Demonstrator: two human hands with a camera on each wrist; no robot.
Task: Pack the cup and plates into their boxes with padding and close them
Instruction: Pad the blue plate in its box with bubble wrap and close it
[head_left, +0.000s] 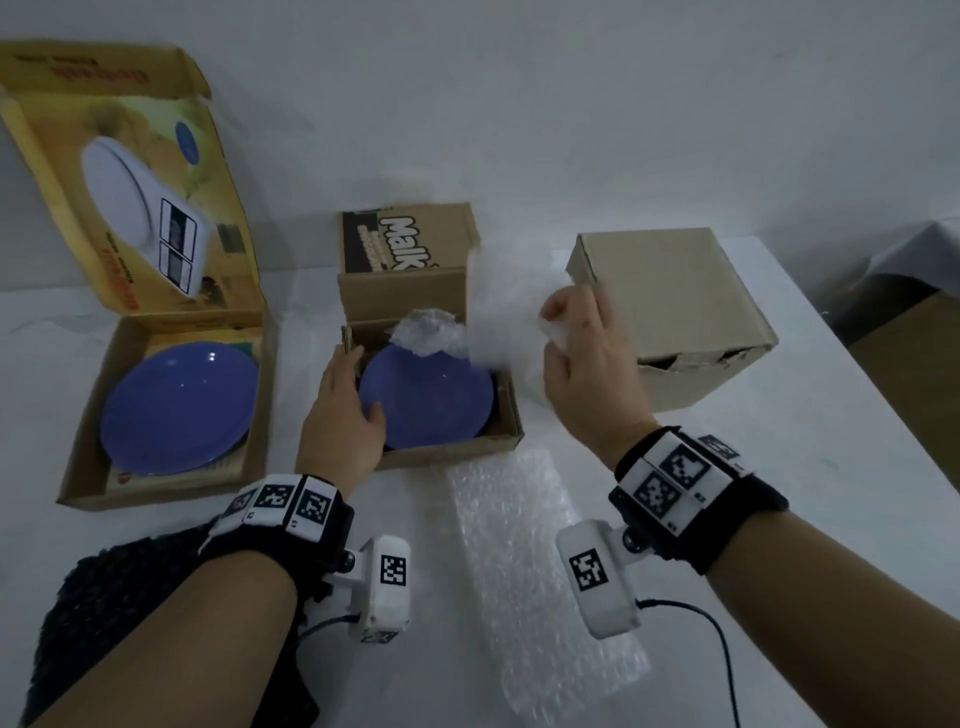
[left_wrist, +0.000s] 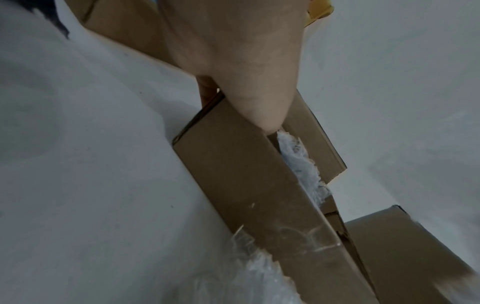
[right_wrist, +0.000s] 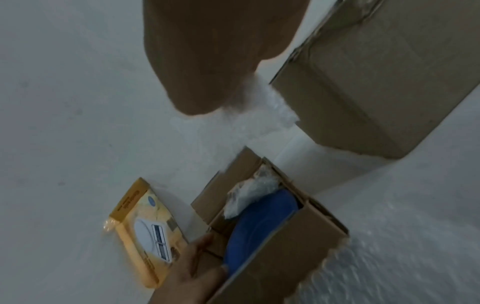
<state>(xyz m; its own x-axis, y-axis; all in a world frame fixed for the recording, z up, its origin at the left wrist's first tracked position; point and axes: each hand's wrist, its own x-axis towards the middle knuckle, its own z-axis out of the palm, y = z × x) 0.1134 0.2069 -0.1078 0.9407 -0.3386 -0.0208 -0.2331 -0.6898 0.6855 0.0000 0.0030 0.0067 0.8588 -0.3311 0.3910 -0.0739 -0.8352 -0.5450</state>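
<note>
Bubble wrap sheet (head_left: 524, 561) before open box (head_left: 457, 447)

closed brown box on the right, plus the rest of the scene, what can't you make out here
- Closed brown box: contents hidden by its shut flaps, every view.
- Cup: not visible anywhere.
- Bubble wrap in the right hand: motion-blurred, shape unclear.
- Left hand fingertips: head view, behind the middle box wall.

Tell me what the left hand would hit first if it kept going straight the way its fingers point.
Likely the crumpled bubble wrap at the far end of the middle box. The left hand rests on that box's left wall, fingers pointing away along the blue plate. Depth is unclear; the box's back wall may come first.
</note>
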